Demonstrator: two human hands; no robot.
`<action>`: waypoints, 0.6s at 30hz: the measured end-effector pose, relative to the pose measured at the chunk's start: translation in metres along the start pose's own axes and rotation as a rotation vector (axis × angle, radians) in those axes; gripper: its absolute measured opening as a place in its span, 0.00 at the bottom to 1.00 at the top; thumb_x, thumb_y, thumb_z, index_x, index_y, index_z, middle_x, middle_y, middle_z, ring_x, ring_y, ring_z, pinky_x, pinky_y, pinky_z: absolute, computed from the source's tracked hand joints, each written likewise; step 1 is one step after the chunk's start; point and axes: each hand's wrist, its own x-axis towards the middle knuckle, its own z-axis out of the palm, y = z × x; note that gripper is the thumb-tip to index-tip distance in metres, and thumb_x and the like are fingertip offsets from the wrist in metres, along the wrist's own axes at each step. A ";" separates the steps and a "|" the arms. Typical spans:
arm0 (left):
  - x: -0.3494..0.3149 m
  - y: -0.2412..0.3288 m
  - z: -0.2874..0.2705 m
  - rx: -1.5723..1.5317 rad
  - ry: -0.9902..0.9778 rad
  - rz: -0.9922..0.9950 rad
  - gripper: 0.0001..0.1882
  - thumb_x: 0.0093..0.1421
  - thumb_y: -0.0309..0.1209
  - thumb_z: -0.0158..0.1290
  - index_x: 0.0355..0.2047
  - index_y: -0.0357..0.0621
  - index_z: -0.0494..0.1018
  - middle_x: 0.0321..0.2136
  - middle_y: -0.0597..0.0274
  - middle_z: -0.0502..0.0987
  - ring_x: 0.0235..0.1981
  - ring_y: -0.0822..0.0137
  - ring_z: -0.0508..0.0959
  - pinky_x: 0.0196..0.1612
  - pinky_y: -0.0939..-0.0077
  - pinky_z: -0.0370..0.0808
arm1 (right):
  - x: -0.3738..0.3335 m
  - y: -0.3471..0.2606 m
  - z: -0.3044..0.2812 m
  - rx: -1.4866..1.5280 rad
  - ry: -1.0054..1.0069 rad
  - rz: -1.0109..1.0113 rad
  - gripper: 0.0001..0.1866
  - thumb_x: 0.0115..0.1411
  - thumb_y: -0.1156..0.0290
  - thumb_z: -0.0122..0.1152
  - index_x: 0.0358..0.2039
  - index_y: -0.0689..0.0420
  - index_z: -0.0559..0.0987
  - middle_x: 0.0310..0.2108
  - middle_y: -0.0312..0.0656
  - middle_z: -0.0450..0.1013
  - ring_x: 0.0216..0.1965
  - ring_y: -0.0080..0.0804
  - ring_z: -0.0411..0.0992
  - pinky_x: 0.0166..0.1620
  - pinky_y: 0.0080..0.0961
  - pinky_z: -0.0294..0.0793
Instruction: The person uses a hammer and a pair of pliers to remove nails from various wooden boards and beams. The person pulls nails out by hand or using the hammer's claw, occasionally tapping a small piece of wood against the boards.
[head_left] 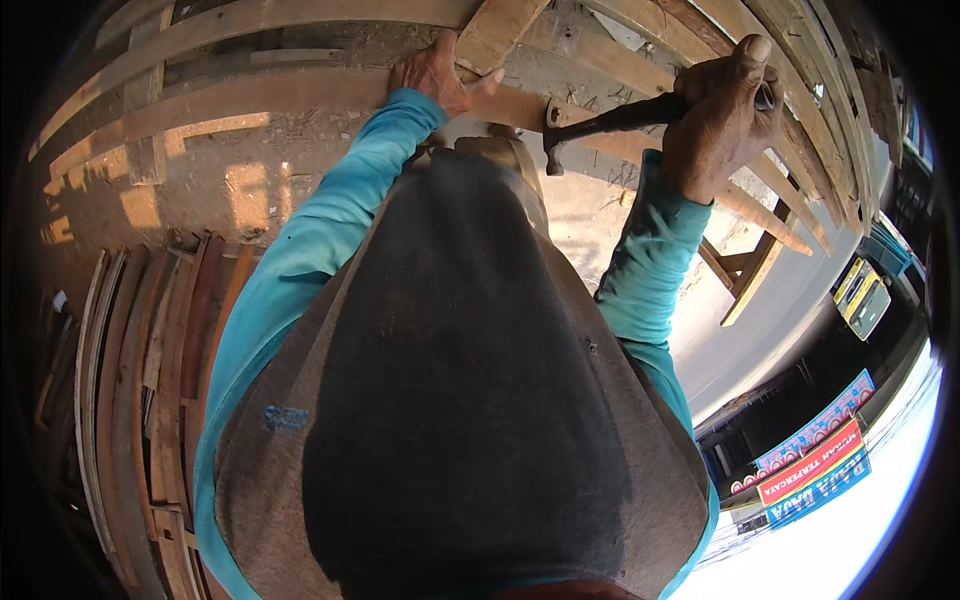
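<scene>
My right hand (724, 128) is closed around the handle of a claw hammer (625, 118), thumb lying up along the grip. The hammer's dark metal head is just over a long wooden plank (290, 88) that crosses in front of me; whether it touches the wood I cannot tell. To the left of the head, my left hand (440, 78) grips that plank where a short crosspiece (497, 32) lies over it. Its thumb points right along the crosspiece's end, and some fingers are hidden. Both arms wear turquoise sleeves.
More slats of the wooden frame (815, 110) spread across the top and right. Stacked boards (165, 380) stand at the left on sunlit dirt ground. A road (765, 320) runs at the right, with a yellow vehicle (862, 298) and colourful banners (815, 465) beyond.
</scene>
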 end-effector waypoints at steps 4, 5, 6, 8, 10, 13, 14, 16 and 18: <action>-0.009 -0.003 0.001 0.024 0.025 -0.020 0.43 0.50 0.65 0.61 0.51 0.40 0.69 0.40 0.35 0.82 0.43 0.38 0.82 0.51 0.47 0.76 | -0.040 -0.013 0.039 -0.113 0.083 -0.083 0.24 0.65 0.50 0.67 0.22 0.52 0.69 0.13 0.31 0.61 0.15 0.19 0.59 0.20 0.21 0.57; -0.009 -0.002 -0.002 0.022 0.025 -0.014 0.43 0.50 0.65 0.61 0.51 0.40 0.69 0.40 0.35 0.82 0.43 0.38 0.82 0.51 0.47 0.76 | -0.048 -0.016 0.046 -0.174 0.110 -0.106 0.24 0.68 0.53 0.64 0.20 0.49 0.67 0.14 0.26 0.57 0.15 0.15 0.54 0.19 0.20 0.54; -0.009 -0.001 -0.005 0.028 -0.002 -0.017 0.43 0.51 0.65 0.61 0.52 0.40 0.69 0.39 0.37 0.81 0.42 0.39 0.82 0.50 0.48 0.76 | -0.060 -0.013 0.050 -0.204 0.041 -0.166 0.22 0.64 0.54 0.69 0.24 0.53 0.70 0.15 0.30 0.62 0.16 0.18 0.58 0.21 0.20 0.58; -0.013 -0.004 0.003 0.037 -0.024 -0.013 0.44 0.51 0.65 0.61 0.53 0.40 0.69 0.39 0.38 0.81 0.42 0.40 0.82 0.50 0.48 0.76 | -0.097 -0.007 0.065 -0.196 -0.109 -0.254 0.21 0.59 0.57 0.75 0.26 0.56 0.72 0.17 0.35 0.67 0.19 0.23 0.67 0.23 0.21 0.65; -0.024 -0.013 0.024 -0.004 0.380 0.196 0.44 0.52 0.65 0.60 0.55 0.40 0.69 0.39 0.42 0.81 0.41 0.43 0.82 0.48 0.49 0.77 | -0.134 0.005 0.086 -0.205 -0.292 -0.350 0.21 0.56 0.59 0.77 0.24 0.55 0.71 0.18 0.38 0.69 0.20 0.28 0.72 0.24 0.26 0.69; -0.028 0.001 0.002 -0.008 0.237 0.133 0.42 0.59 0.61 0.59 0.56 0.31 0.70 0.43 0.37 0.79 0.52 0.44 0.79 0.56 0.47 0.74 | -0.140 0.010 0.093 -0.274 -0.431 -0.385 0.21 0.55 0.58 0.77 0.25 0.55 0.72 0.18 0.40 0.71 0.20 0.36 0.74 0.25 0.32 0.71; -0.021 0.005 -0.007 -0.009 0.241 0.137 0.42 0.59 0.61 0.59 0.56 0.31 0.70 0.43 0.37 0.79 0.52 0.44 0.79 0.56 0.47 0.74 | -0.135 0.009 0.095 -0.291 -0.471 -0.353 0.21 0.55 0.56 0.77 0.26 0.55 0.73 0.18 0.41 0.72 0.20 0.41 0.74 0.25 0.34 0.72; -0.008 0.017 -0.030 0.076 0.024 0.123 0.40 0.57 0.61 0.59 0.54 0.36 0.71 0.44 0.39 0.80 0.48 0.44 0.80 0.52 0.47 0.76 | -0.115 0.001 0.083 -0.302 -0.527 -0.324 0.20 0.56 0.56 0.76 0.26 0.56 0.74 0.17 0.42 0.71 0.20 0.42 0.74 0.24 0.35 0.72; -0.004 0.020 -0.037 0.133 -0.132 0.110 0.39 0.55 0.62 0.60 0.52 0.40 0.72 0.44 0.41 0.80 0.45 0.44 0.82 0.49 0.47 0.77 | -0.091 -0.014 0.064 -0.317 -0.609 -0.192 0.19 0.60 0.58 0.73 0.26 0.58 0.74 0.14 0.43 0.66 0.17 0.38 0.68 0.22 0.32 0.67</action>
